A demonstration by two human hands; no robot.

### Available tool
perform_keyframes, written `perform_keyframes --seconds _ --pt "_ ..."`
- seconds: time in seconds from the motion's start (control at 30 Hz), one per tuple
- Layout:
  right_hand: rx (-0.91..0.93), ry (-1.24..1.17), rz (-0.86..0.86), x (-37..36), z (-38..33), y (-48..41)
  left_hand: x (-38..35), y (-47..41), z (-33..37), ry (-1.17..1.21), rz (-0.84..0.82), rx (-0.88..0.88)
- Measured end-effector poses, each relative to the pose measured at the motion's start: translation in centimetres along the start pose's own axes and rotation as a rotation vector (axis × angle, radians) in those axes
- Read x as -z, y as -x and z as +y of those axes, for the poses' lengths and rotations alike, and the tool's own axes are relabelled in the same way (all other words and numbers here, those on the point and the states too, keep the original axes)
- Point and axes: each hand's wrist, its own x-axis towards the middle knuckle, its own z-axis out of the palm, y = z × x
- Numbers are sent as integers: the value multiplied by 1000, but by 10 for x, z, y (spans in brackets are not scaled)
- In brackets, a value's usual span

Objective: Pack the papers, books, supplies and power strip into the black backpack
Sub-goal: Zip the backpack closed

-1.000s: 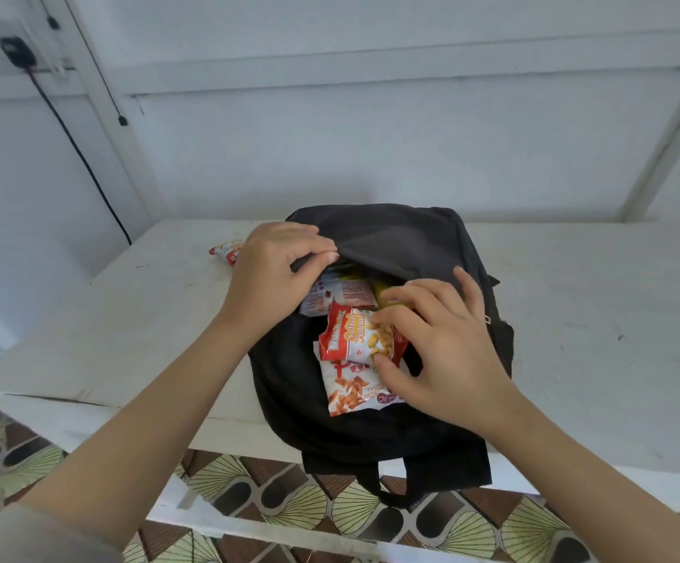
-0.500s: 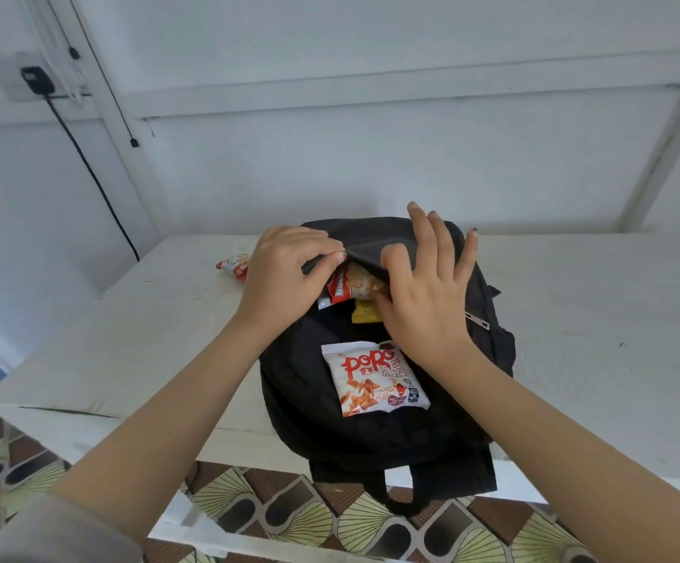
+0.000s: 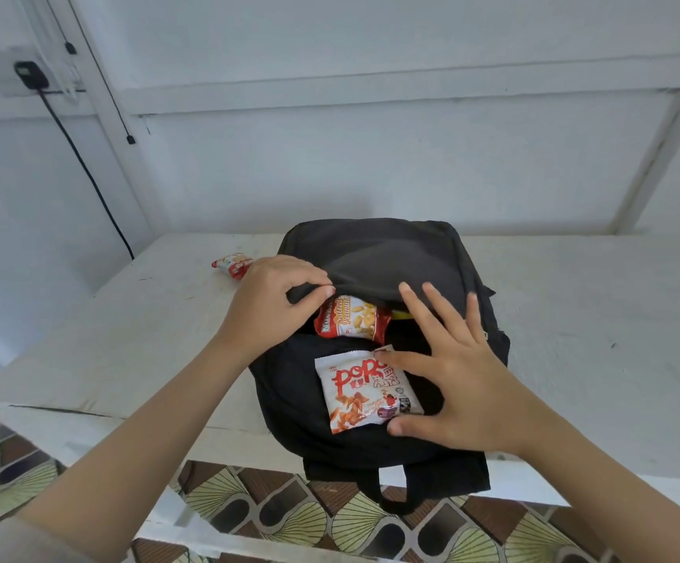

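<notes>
Backpack point(image 3: 370, 253) lies flat at the near edge of the counter point(image 3: 594, 319). Our left hand point(image 3: 273, 298) pinches its flap up over a red peanut packet point(image 3: 350, 321); our right hand point(image 3: 464, 384), fingers point(image 3: 419, 310) spread straight, touches the white snack packet point(image 3: 358, 392) lying on its front.

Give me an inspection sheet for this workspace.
Surface: white table, scuffed.
Job's things: black backpack lies open, near end overhanging the table edge; papers, books, power strip: nothing seen.
Clutter: red peanut packet in the opening; white snack packet on the backpack; second red packet on the table.
Hands: left hand pinches the flap; right hand has fingers spread, thumb and forefinger touching the white snack packet.
Cables: black cable runs down from the wall plug.
Surroundings: white wall, patterned floor tiles.
</notes>
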Motion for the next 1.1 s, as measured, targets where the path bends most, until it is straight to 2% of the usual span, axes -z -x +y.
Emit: perform_keyframes --seconds 0.17,0.47,0.67,0.77,0.97,1.1 --pt "11 -48 87 -6 -1 0 1 8 -4 20 -25 38" --pt "-25 -171 468 9 -16 -10 7 -8 10 110 108 98" --pt "-201 54 452 7 -13 -38 7 -20 17 190 176 139" --pt "-239 120 525 2 -17 -57 6 -21 20 210 194 138" --pt "-318 177 611 -6 -16 -92 3 -13 17 215 185 156" --pt "-278 143 615 -8 -15 -94 1 -6 12 196 171 153"
